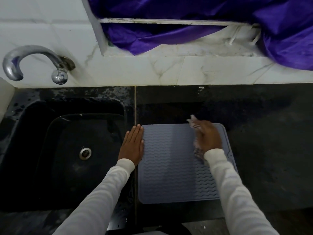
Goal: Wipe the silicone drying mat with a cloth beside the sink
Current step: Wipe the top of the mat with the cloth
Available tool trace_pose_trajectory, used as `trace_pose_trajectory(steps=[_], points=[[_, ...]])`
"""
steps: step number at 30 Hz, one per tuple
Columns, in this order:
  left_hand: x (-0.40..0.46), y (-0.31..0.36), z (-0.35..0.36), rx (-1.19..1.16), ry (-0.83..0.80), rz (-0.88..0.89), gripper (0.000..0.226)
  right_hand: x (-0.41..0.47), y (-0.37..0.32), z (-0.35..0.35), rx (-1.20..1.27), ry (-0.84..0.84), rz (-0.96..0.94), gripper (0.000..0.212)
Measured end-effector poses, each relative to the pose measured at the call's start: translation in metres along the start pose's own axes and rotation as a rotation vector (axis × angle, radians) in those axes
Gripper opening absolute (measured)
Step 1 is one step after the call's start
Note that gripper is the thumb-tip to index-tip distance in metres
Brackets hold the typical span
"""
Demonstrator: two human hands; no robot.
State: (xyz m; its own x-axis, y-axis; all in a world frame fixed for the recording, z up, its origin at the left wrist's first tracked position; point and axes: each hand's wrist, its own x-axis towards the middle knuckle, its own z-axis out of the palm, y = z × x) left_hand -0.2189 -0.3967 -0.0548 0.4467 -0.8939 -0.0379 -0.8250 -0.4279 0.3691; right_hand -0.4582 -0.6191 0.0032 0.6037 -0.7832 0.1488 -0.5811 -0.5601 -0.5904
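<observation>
A grey-blue silicone drying mat point(169, 167) with wavy ridges lies flat on the black counter, just right of the sink. My left hand point(133, 145) lies flat with straight fingers on the mat's left edge, pressing it down. My right hand point(207, 136) is blurred over the mat's upper right part and presses a pale cloth point(197, 150) onto it. Bits of the cloth stick out past the fingertips and beside the wrist; the rest is hidden under the hand.
A black sink point(55, 133) with a steel drain point(85, 153) lies to the left, a chrome tap point(25, 60) on the white tiled wall above it. Wet patches mark the counter point(262, 133) behind the mat. Purple fabric point(220, 17) hangs over the window ledge.
</observation>
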Motion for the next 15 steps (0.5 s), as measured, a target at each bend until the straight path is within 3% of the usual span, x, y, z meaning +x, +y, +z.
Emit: trace_pose_trajectory(steps=[2, 8, 12, 15], points=[[0.000, 0.000, 0.000, -0.017, 0.000, -0.003, 0.056, -0.004, -0.048, 0.026, 0.047, -0.054, -0.041, 0.045], [0.003, -0.003, 0.003, -0.029, 0.015, 0.014, 0.058, -0.027, -0.149, 0.119, -0.117, -0.244, -0.063, 0.045], [0.003, -0.002, 0.001, 0.004, 0.029, 0.034, 0.057, -0.043, -0.146, 0.131, -0.281, -0.189, -0.054, 0.064], [0.000, 0.001, 0.000, -0.010, 0.048, 0.028, 0.055, -0.040, -0.141, 0.123, -0.334, -0.252, -0.095, 0.074]])
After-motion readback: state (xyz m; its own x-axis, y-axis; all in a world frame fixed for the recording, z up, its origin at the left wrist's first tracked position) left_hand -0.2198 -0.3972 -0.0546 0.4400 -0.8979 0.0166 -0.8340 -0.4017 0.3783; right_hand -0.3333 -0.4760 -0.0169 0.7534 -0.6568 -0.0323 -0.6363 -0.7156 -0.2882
